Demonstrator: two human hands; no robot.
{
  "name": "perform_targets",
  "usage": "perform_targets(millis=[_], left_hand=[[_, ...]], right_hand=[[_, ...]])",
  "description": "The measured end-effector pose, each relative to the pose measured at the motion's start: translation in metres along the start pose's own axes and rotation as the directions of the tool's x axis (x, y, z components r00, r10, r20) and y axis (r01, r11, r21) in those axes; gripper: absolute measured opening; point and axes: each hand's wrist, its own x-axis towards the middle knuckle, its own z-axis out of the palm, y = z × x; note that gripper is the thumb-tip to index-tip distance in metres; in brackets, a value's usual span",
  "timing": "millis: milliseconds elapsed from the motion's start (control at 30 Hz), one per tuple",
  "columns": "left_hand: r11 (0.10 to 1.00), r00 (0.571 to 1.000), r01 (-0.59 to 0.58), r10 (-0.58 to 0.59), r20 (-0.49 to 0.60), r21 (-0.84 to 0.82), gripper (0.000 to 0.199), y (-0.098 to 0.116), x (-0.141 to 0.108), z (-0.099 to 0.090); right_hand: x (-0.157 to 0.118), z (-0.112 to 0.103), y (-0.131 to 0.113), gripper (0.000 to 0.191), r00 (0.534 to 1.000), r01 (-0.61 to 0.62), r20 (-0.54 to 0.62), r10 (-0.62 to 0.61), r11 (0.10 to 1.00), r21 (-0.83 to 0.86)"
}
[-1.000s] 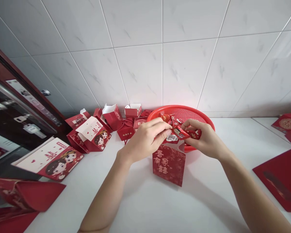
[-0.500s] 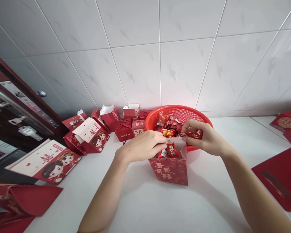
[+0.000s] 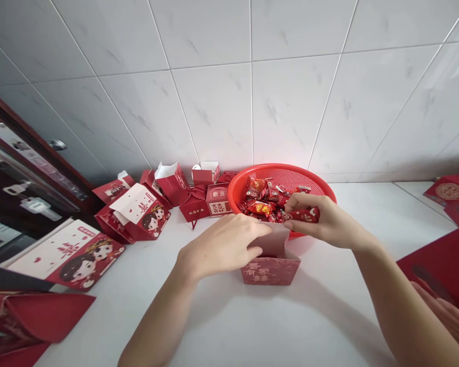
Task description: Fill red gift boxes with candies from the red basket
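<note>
The person's left forearm point(image 3: 158, 321) rises from the lower edge and slants up to the right; the left hand point(image 3: 222, 242) is held palm down at the left side of a red gift box point(image 3: 271, 272) whose top gapes upward; its index finger stretches out over the box's mouth and its thumb sits apart below, with nothing gripped between them; whether these fingers touch the cardboard cannot be told. The right forearm point(image 3: 398, 300) comes in from the lower right and slants up to the left; the right hand point(image 3: 323, 219) pinches a red wrapped sweet point(image 3: 308, 215), thumb below and fingers curled above, just beside the box's raised back flap. The box stands on a white table point(image 3: 229, 331), right in front of a red mesh basket point(image 3: 234, 199) that holds a heap of other wrapped sweets point(image 3: 260, 207); more red boxes point(image 3: 172, 186) are grouped to the left; at the right edge another person's hand point(image 3: 445, 311) is by a large red package point(image 3: 443, 260), its hold too hidden to make out.
</note>
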Motion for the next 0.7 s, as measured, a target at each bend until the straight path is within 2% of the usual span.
perform_targets(millis=[100, 200, 267, 400, 500, 633, 700], left_hand=[[0.999, 1.000, -0.002, 0.002, 0.023, -0.035, 0.023, 0.001, 0.004, 0.001], [0.979, 0.996, -0.028, 0.012, -0.085, -0.200, 0.017, 0.002, 0.007, 0.002], [0.931, 0.979, -0.059, -0.016, -0.201, -0.360, 0.016, 0.004, 0.008, 0.003], [0.795, 0.928, -0.136, -0.107, -0.358, -0.591, 0.032, 0.012, 0.011, 0.008], [0.756, 0.896, -0.161, -0.158, -0.414, -0.635, 0.024, 0.017, 0.016, 0.015], [0.738, 0.850, -0.179, -0.217, -0.480, -0.651, 0.018, 0.016, 0.020, 0.019], [0.718, 0.824, -0.188, -0.256, -0.506, -0.670, 0.018, 0.013, 0.020, 0.017]], right_hand=[[0.000, 0.001, -0.002, 0.031, 0.984, -0.081, -0.123, 0.126, 0.944, 0.320], [-0.001, 0.006, -0.007, 0.045, 0.966, -0.081, -0.168, 0.195, 0.851, 0.520], [-0.001, 0.012, -0.011, 0.047, 0.967, -0.073, -0.173, 0.188, 0.853, 0.517], [-0.002, 0.025, -0.022, 0.052, 0.966, -0.050, -0.219, 0.136, 0.932, 0.358], [-0.004, 0.027, -0.026, 0.054, 0.968, -0.011, -0.237, 0.085, 0.954, 0.300], [-0.007, 0.017, -0.024, 0.043, 0.987, -0.075, -0.105, 0.121, 0.928, 0.365], [-0.006, 0.012, -0.024, 0.037, 0.990, -0.058, -0.097, 0.099, 0.931, 0.359]])
